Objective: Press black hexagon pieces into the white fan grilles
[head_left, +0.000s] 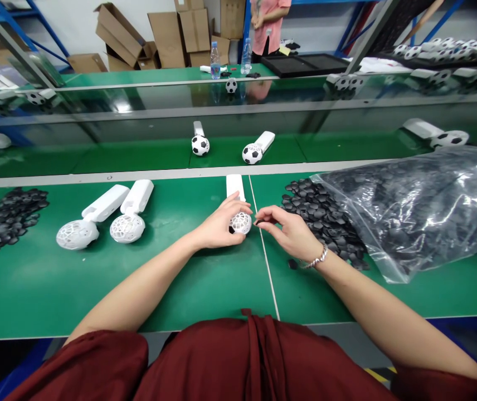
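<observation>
My left hand (pixel 218 225) is wrapped round the white lattice ball head of a handled fan (pixel 237 195) that lies on the green table (pixel 205 284). Right beside it, my right hand (pixel 285 228) pinches a small black piece (pixel 257 222) at the ball's right side. A heap of black pieces (pixel 324 214) lies just right of that hand, spilling from a clear plastic bag (pixel 422 206). Two more white lattice fans (pixel 115 214) rest on the table to the left.
A second pile of black pieces (pixel 6 220) lies at the far left. Two finished soccer-ball fans (pixel 227 146) sit on the belt beyond a grey rail. More such fans fill racks at the back right. A person in pink (pixel 266 25) stands behind the far table with two bottles.
</observation>
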Motion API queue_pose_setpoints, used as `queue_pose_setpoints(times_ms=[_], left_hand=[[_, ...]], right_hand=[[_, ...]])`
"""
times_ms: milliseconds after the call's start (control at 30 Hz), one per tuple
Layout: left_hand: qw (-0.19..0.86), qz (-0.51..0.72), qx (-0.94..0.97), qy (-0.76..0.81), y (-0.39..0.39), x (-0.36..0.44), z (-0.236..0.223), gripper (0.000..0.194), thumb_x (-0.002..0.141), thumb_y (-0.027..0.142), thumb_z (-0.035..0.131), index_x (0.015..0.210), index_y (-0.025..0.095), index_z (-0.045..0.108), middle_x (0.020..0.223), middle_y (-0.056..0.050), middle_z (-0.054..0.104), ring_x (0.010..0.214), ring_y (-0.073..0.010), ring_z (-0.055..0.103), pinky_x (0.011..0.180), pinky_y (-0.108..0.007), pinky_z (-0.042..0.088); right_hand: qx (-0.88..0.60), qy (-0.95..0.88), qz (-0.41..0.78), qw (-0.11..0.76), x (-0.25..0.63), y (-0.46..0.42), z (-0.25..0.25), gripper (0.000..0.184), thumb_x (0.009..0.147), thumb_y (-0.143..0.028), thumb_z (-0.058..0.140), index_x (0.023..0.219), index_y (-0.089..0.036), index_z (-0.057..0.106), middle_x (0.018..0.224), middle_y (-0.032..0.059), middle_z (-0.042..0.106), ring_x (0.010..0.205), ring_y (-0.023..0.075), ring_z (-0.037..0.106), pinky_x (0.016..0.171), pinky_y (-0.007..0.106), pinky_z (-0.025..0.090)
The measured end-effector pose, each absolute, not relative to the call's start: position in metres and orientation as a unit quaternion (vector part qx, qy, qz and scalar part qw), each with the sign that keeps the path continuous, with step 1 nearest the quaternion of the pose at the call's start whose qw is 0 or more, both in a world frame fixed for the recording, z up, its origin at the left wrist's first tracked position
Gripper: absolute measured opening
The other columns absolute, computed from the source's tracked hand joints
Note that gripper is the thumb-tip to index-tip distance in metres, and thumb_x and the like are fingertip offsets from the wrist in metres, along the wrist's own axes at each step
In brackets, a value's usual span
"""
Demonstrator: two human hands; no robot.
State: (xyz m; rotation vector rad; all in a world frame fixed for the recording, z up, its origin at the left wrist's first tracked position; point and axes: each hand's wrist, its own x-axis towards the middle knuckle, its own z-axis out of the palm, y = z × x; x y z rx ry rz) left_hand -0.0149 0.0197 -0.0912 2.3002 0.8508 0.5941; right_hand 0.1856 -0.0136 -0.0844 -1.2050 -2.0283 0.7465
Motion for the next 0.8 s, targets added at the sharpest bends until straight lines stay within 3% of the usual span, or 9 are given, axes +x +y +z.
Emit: queue_pose_setpoints(times_ms=[333, 600, 800], left_hand=[[0.281, 0.237, 0.866, 0.340, 0.017, -0.013, -0.097, 0.049, 0.065, 0.023, 0.065, 0.111, 0.018, 0.049, 0.135, -0.010, 0.036, 0.135, -0.0287, 0.013, 0.109, -0.047, 0.020], [0.274, 0.245, 0.860, 0.355, 0.016, -0.011, -0.099, 0.048, 0.064, 0.021, 0.064, 0.110, 0.021, 0.049, 0.138, -0.010, 0.033, 0.134, -0.0287, 0.014, 0.107, -0.050, 0.021], [0.275, 0.245, 0.859, 0.356, 0.016, -0.012, -0.100, 0.048, 0.064, 0.023, 0.064, 0.110, 0.021, 0.049, 0.138, -0.009, 0.033, 0.134, -0.0299, 0.014, 0.106, -0.052, 0.021]], right_hand=[[-0.472, -0.738, 0.248, 0.414, 0.181, -0.012, -0.093, 0.009, 0.079, -0.024, 0.057, 0.081, -0.022, 0.065, 0.089, 0.0039, 0.063, 0.088, 0.0178, 0.058, 0.082, 0.035, 0.046], [-0.450, -0.617, 0.519, 0.384, 0.176, -0.017, -0.097, 0.020, 0.073, -0.034, 0.061, 0.080, -0.018, 0.051, 0.073, 0.0008, 0.060, 0.065, 0.0139, 0.063, 0.063, 0.029, 0.053], [-0.449, -0.655, 0.482, 0.369, 0.179, -0.017, -0.096, 0.018, 0.078, -0.034, 0.056, 0.084, -0.017, 0.056, 0.080, 0.0043, 0.063, 0.075, 0.0158, 0.063, 0.073, 0.034, 0.051]])
